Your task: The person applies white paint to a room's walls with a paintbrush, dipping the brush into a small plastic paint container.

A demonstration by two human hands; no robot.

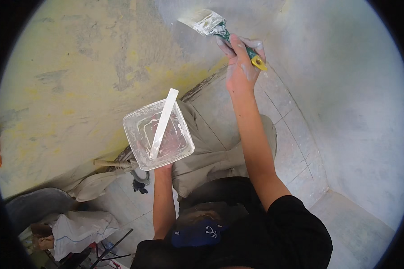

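My right hand (244,62) is closed around the green handle of a flat paintbrush (207,23), whose bristles and ferrule are coated in white. The brush's yellow handle end sticks out behind my fingers, and its bristles are at or near the wall (87,57); contact cannot be told. Pale smears cover my fingers. From below, my left hand (168,139) supports a square translucent plastic tub (185,148), seen through its bottom. White residue lines the tub. A flat white strip (163,122) leans in it, with its upper end over the rim.
Patchy yellow and grey wall runs along the left; another pale wall (363,101) stands at right. Below is a tiled floor (289,144). A white sack (80,232), a dark basin (40,205), a cloth (94,185) and thin black legs (111,250) lie at lower left.
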